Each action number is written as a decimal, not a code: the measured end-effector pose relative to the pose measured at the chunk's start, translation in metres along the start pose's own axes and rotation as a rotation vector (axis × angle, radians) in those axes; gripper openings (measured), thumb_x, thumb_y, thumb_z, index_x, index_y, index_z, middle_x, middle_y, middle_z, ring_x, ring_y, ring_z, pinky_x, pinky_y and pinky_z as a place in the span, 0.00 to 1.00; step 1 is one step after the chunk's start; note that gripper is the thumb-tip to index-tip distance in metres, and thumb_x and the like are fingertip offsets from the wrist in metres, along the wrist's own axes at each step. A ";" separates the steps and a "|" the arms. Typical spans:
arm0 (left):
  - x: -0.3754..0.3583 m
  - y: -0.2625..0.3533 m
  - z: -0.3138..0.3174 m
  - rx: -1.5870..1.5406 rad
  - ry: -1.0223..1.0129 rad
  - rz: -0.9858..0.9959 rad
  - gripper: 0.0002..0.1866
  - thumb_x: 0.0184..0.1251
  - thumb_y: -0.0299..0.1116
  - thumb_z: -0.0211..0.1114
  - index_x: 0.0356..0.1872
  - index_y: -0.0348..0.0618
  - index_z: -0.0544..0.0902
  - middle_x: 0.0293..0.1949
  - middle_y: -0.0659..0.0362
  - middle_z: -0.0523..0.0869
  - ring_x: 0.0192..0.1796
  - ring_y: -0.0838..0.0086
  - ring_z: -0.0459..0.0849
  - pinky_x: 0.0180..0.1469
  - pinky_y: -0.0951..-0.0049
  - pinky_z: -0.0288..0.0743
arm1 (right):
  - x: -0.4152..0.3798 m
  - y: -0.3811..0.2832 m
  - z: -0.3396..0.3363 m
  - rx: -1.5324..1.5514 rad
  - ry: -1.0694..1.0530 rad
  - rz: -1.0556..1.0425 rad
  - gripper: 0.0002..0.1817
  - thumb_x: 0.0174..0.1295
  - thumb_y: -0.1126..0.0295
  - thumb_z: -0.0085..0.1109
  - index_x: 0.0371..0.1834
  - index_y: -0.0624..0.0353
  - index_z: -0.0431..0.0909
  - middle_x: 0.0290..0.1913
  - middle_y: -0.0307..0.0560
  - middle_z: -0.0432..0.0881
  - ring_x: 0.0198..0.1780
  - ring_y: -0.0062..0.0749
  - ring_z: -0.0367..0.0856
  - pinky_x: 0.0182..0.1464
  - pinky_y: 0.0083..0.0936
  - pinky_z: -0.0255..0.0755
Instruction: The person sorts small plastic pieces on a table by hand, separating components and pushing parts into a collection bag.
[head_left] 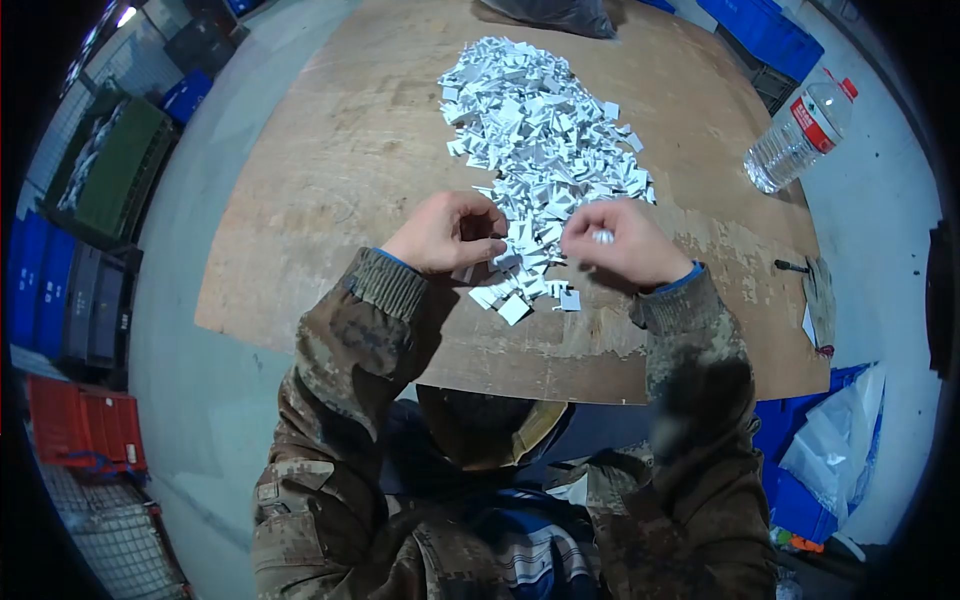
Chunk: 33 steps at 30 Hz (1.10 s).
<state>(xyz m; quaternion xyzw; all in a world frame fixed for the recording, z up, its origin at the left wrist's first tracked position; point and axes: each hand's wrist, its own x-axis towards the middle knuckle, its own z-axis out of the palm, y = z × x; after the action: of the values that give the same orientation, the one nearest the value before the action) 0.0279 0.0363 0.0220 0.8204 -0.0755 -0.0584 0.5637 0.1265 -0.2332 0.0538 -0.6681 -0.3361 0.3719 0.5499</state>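
A long heap of small white pieces (530,120) lies on the wooden table (330,150), many of them flat and square. My left hand (450,232) is over the near left side of the heap, its fingers curled towards the thumb; whatever is between the tips is too small to make out. At the right side of the heap, my right hand (625,240) has its fingers curled round a small white piece (603,236). Several loose pieces (514,309) lie nearest to me, in front of both hands.
A water bottle (803,133) stands at the table's right side. A glove-like cloth (820,300) and a dark pen-like item (791,266) lie at the right edge. A dark bag (560,14) rests at the far edge. Below right is a blue bin (800,500).
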 end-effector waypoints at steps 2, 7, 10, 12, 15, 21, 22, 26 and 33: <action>0.000 0.000 0.001 -0.021 -0.050 -0.042 0.07 0.61 0.21 0.72 0.39 0.37 0.87 0.30 0.62 0.86 0.32 0.80 0.79 0.37 0.80 0.74 | -0.002 0.002 -0.002 -0.594 -0.141 -0.012 0.06 0.62 0.73 0.64 0.41 0.60 0.81 0.32 0.44 0.85 0.26 0.27 0.75 0.31 0.23 0.71; 0.001 -0.007 0.011 0.007 -0.033 -0.002 0.07 0.59 0.25 0.78 0.37 0.39 0.89 0.28 0.65 0.87 0.29 0.82 0.78 0.33 0.81 0.73 | 0.006 0.015 0.019 -0.701 -0.088 -0.109 0.06 0.64 0.73 0.62 0.42 0.61 0.80 0.28 0.43 0.82 0.25 0.24 0.75 0.27 0.18 0.67; 0.001 -0.003 0.014 -0.050 -0.014 0.024 0.08 0.61 0.25 0.79 0.39 0.38 0.88 0.31 0.64 0.87 0.30 0.82 0.79 0.35 0.82 0.73 | 0.016 0.025 0.027 -0.219 0.023 -0.082 0.04 0.64 0.73 0.62 0.40 0.61 0.81 0.27 0.42 0.82 0.24 0.23 0.74 0.26 0.17 0.66; 0.004 0.002 0.016 -0.112 0.016 0.060 0.09 0.63 0.25 0.79 0.41 0.38 0.88 0.33 0.64 0.87 0.32 0.82 0.80 0.36 0.82 0.73 | 0.020 0.027 0.030 0.248 0.123 -0.064 0.03 0.64 0.73 0.62 0.38 0.61 0.81 0.27 0.42 0.81 0.23 0.22 0.74 0.25 0.16 0.64; 0.007 -0.008 0.022 -0.092 0.057 0.105 0.08 0.62 0.26 0.80 0.39 0.38 0.89 0.30 0.64 0.86 0.30 0.82 0.78 0.34 0.81 0.72 | 0.019 0.022 0.035 0.391 0.104 0.000 0.03 0.66 0.75 0.61 0.39 0.61 0.81 0.26 0.41 0.80 0.21 0.19 0.69 0.23 0.13 0.60; 0.011 -0.013 0.015 -0.010 0.039 0.189 0.09 0.62 0.29 0.81 0.38 0.39 0.89 0.27 0.65 0.85 0.27 0.81 0.77 0.33 0.79 0.72 | 0.017 0.025 0.023 0.625 0.162 0.061 0.04 0.67 0.75 0.63 0.42 0.60 0.81 0.27 0.40 0.79 0.21 0.19 0.69 0.23 0.17 0.62; 0.011 -0.013 0.014 0.011 0.019 0.200 0.10 0.62 0.30 0.81 0.38 0.38 0.89 0.27 0.65 0.85 0.27 0.81 0.77 0.33 0.79 0.72 | 0.016 0.026 0.020 0.657 0.189 0.062 0.05 0.67 0.74 0.64 0.43 0.60 0.81 0.27 0.41 0.79 0.21 0.21 0.70 0.24 0.18 0.63; 0.005 -0.004 0.012 0.030 0.064 0.043 0.12 0.61 0.31 0.82 0.41 0.38 0.89 0.29 0.64 0.86 0.29 0.79 0.78 0.34 0.78 0.73 | 0.009 0.028 0.005 -0.228 0.285 -0.137 0.09 0.65 0.71 0.69 0.44 0.59 0.81 0.27 0.42 0.81 0.25 0.30 0.76 0.29 0.28 0.70; 0.007 0.013 0.024 0.472 0.180 0.232 0.13 0.59 0.27 0.81 0.43 0.37 0.88 0.35 0.62 0.86 0.30 0.78 0.79 0.35 0.80 0.73 | 0.007 0.021 0.017 -0.812 0.182 -0.102 0.09 0.61 0.69 0.70 0.39 0.60 0.82 0.36 0.51 0.88 0.36 0.49 0.84 0.42 0.42 0.78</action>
<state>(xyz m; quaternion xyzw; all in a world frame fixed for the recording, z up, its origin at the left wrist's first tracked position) 0.0293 0.0084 0.0250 0.9168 -0.1301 0.0987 0.3644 0.1163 -0.2231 0.0303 -0.8432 -0.4380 0.1212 0.2871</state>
